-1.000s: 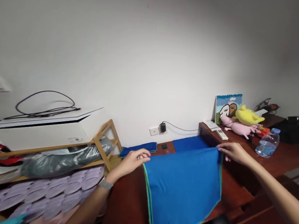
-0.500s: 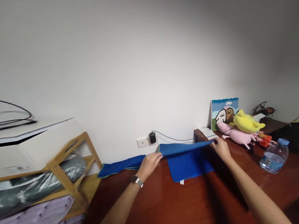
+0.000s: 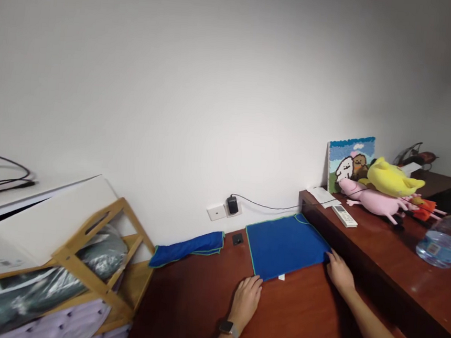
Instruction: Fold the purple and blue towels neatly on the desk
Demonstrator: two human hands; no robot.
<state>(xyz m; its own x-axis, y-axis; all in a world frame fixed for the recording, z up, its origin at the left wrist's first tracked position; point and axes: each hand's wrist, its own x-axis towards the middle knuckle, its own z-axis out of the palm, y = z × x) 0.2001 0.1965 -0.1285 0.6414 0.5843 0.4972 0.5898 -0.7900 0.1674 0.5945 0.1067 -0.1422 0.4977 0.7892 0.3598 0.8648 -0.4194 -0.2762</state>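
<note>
A blue cloth (image 3: 288, 245) with green edging lies flat on the reddish-brown wooden tabletop (image 3: 287, 321), its far right corner turned over. A white tag (image 3: 281, 277) sticks out from its near edge. My left hand (image 3: 245, 299), wearing a watch (image 3: 229, 329), has its fingers closed at the near left corner. At the near right corner, my right hand (image 3: 339, 273) pinches the edge; the thumb is partly hidden. Left of the spread cloth, a second blue cloth (image 3: 189, 247), folded into a strip, rests along the wall.
A raised wooden surface (image 3: 395, 257) on the right holds a remote control (image 3: 344, 216), plush toys (image 3: 376, 198), a water bottle (image 3: 444, 240) and a dog picture (image 3: 350, 164). A black charger (image 3: 232, 205) is plugged into the wall. At left stands a wooden frame (image 3: 104, 242).
The blue cloth, earlier lifted and folded over at its near edge, now lies spread flat. Both hands have come down and toward me with its near edge. The view has shifted slightly.
</note>
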